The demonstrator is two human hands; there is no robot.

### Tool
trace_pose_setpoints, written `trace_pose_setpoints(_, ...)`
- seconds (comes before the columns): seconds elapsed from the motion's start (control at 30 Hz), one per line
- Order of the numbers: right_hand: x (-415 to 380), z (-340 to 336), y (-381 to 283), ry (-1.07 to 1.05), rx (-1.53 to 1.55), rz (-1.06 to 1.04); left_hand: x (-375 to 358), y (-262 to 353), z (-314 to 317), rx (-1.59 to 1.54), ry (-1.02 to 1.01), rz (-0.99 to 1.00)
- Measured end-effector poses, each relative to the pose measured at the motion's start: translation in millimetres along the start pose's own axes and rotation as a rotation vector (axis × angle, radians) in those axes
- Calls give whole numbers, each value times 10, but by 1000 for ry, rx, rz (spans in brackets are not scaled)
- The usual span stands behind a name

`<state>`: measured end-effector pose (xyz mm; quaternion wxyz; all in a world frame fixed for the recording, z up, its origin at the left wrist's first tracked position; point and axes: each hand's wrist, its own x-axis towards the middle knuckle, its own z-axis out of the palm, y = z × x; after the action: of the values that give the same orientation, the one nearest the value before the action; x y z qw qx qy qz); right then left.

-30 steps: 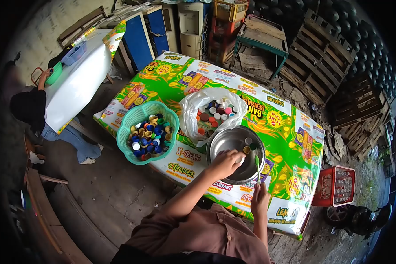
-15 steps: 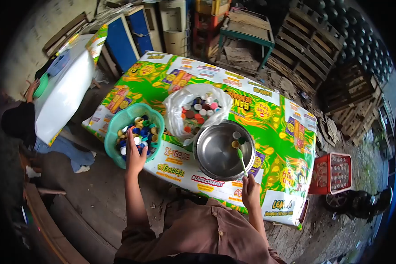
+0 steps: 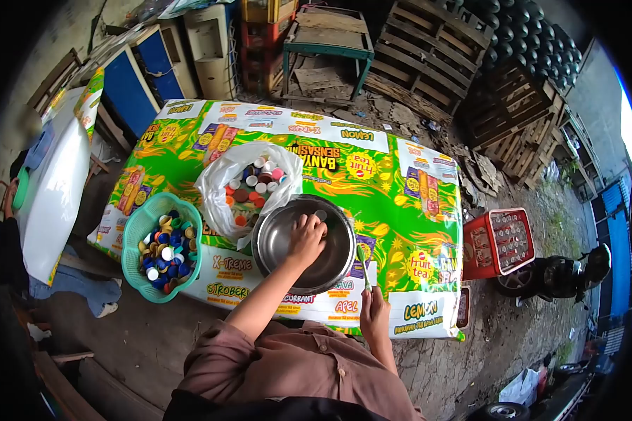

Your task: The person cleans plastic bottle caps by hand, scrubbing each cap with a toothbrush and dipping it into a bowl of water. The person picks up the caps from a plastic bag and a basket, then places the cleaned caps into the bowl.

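Note:
My left hand (image 3: 307,241) reaches into the steel bowl (image 3: 274,270), its fingers bent over a few caps near the back wall; a pale cap (image 3: 321,215) shows at the fingertips. What the fingers hold is partly hidden. To the bowl's right, my right hand (image 3: 375,313) is closed on a slim green-handled tool (image 3: 364,270), held upright over the table cover. A teal basket (image 3: 131,249) of mostly blue, gold and white caps stands at the left. Behind the bowl, a clear plastic bag (image 3: 214,184) holds red, white and brown caps.
A patterned green cover (image 3: 372,203) lies over the table. Another person's arm (image 3: 8,200) is at a white table (image 3: 56,189) on the far left. A red crate (image 3: 479,247) of bottles stands right, with wooden pallets (image 3: 432,52) behind.
My left hand has left the basket and entered the bowl. My right hand has drawn the green tool out of the bowl to its right side. The view has shifted right.

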<state>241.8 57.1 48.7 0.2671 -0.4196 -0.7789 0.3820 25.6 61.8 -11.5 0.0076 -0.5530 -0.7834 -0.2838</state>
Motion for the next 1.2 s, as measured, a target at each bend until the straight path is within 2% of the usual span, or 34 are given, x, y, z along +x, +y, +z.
trace_pose_setpoints(0.03, -11, -12, 13, 12, -2, 5, 9, -22, 42, 70, -21, 14)
trace_pose_setpoints(0.07, -16, -15, 33, 23, 7, -8, -11, -72, 119, 70, 32, 23)
trace_pose_setpoints(0.23, -19, -3, 69, 6, -9, 19, -125, -104, 73, 29, -10, 53)
trace_pose_setpoints(0.43, 2, 16, -58, -55, 20, 20, -272, -144, 7, -72, -129, -45)
trace_pose_setpoints(0.5, -4, 14, -111, -51, 54, 24, -302, -147, 2, -502, -155, -231)
trace_pose_setpoints(0.53, -11, 16, -127, -45, 88, 31, -325, -152, -3, -502, -156, -232)
trace_pose_setpoints(0.63, -31, 48, -76, -84, 95, 107, -406, -144, -108, -1036, -145, -473)
trace_pose_setpoints(0.7, -17, 98, 12, -85, 102, 98, -433, -131, -221, -1212, -212, -592)
trace_pose_setpoints(0.73, 10, 116, 32, -124, 70, 119, -444, -103, -271, -1213, -212, -591)
trace_pose_setpoints(0.8, 59, 166, 7, -147, 31, 92, -498, -67, -345, -1414, -179, -752)
trace_pose_setpoints(0.87, 87, 214, -136, -167, 4, 47, -570, -65, -348, -1444, -134, -744)
trace_pose_setpoints(0.93, 65, 341, -158, -203, -100, -85, -623, -55, -370, -1476, -54, -714)
trace_pose_setpoints(0.97, 70, 417, -137, -276, -182, -55, -636, -41, -384, -1473, -54, -712)
trace_pose_setpoints(1.03, 183, 571, 60, -209, -157, -60, -643, 3, -433, -1363, 56, -584)
trace_pose_setpoints(1.1, 233, 512, -23, -149, -64, -49, -638, -20, -439, -1365, 53, -591)
trace_pose_setpoints(1.2, 109, 529, -187, -250, 11, -86, -642, -4, -440, -1381, 112, -581)
